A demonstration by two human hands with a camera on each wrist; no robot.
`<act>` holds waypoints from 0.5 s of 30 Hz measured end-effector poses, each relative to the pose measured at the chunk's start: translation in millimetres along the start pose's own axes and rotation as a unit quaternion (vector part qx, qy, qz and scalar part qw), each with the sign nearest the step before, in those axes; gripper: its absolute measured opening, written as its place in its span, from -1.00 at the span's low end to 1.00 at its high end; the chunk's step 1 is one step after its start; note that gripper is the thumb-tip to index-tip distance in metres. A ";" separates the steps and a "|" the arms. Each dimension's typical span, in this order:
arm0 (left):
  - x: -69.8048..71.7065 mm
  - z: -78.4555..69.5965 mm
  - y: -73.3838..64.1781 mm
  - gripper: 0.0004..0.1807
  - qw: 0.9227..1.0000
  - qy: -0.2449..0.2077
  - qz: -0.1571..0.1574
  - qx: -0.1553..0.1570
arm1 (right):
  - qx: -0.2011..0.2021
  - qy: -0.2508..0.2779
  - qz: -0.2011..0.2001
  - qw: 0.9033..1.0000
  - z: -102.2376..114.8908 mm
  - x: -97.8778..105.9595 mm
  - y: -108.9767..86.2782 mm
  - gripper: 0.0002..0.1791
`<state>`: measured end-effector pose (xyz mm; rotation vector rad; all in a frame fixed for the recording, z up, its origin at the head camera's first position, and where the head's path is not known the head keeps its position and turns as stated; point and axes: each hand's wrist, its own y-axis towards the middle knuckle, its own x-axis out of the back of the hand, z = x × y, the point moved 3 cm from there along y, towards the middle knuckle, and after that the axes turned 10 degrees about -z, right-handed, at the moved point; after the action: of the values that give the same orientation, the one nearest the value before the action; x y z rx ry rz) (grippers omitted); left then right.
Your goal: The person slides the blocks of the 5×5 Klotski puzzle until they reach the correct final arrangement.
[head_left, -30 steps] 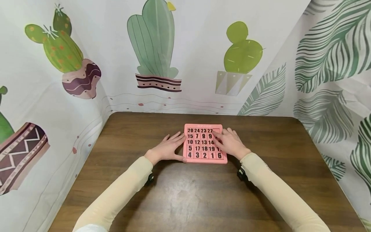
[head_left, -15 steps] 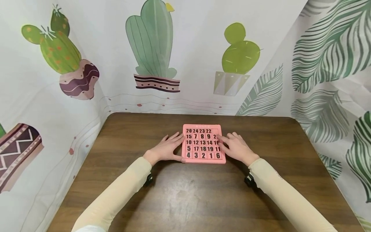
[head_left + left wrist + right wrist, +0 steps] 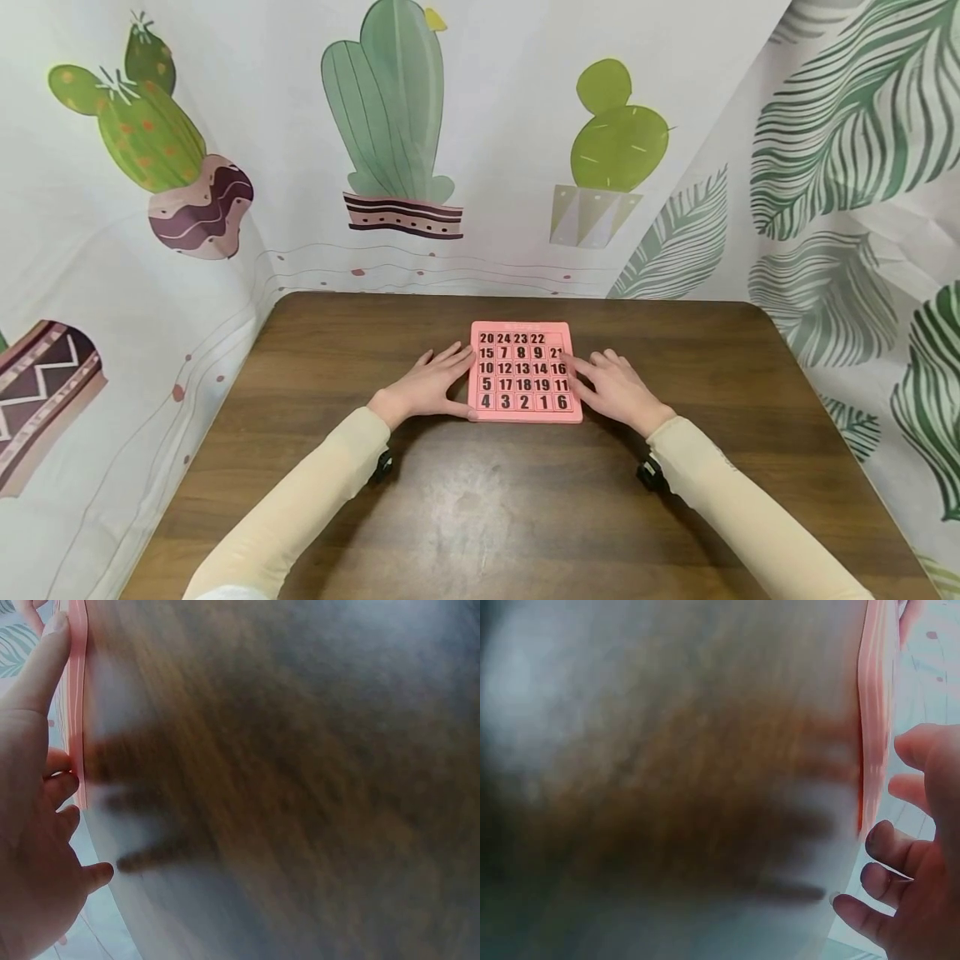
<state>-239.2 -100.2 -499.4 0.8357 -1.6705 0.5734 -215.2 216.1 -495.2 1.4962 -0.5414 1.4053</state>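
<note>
Pink number puzzle (image 3: 521, 415) near far edge of tabletop (image 3: 465, 517). Left hand (image 3: 426, 388) spread against its left side; right hand (image 3: 617, 391) relaxed at its right, holding nothing. Tile-sliding, seemingly; next move likely calls for a push into top-right gap (image 3: 555, 338).

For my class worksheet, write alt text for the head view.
A pink, square number puzzle, its top-right slot showing no number, lies on a dark brown wooden table between a person's left hand and right hand. Behind is a white backdrop printed with green cacti and leaves.
</note>
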 end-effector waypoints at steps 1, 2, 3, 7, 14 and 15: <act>0.2 -0.3 -0.1 0.23 1.000 -0.001 -0.001 0.000 | 0.000 -0.001 0.000 1.000 0.1 -0.2 0.3 -0.51; 0.8 -1.0 -0.2 0.22 1.000 -0.004 -0.001 0.000 | 0.001 -0.001 -0.001 1.000 0.2 -0.4 0.5 -0.51; 1.1 -1.4 -0.4 0.22 1.000 -0.005 -0.001 0.000 | 0.002 0.000 -0.003 1.000 0.2 -0.5 0.8 -0.52; 1.3 -1.8 -0.5 0.21 1.000 -0.005 -0.002 0.000 | 0.002 0.000 -0.008 1.000 -1.1 -2.0 3.2 -0.53; 1.8 -1.3 -0.5 0.21 1.000 -0.009 -0.001 0.001 | -0.011 -0.004 0.003 1.000 -3.9 -4.9 8.2 -0.52; 1.6 -1.1 -0.6 0.22 1.000 -0.009 0.000 0.001 | -0.012 -0.004 0.003 1.000 -4.0 -4.9 9.0 -0.52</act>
<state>-238.2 -100.1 -497.6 0.8451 -1.6869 0.5680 -225.8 214.3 -497.2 1.4826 -0.5670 1.3939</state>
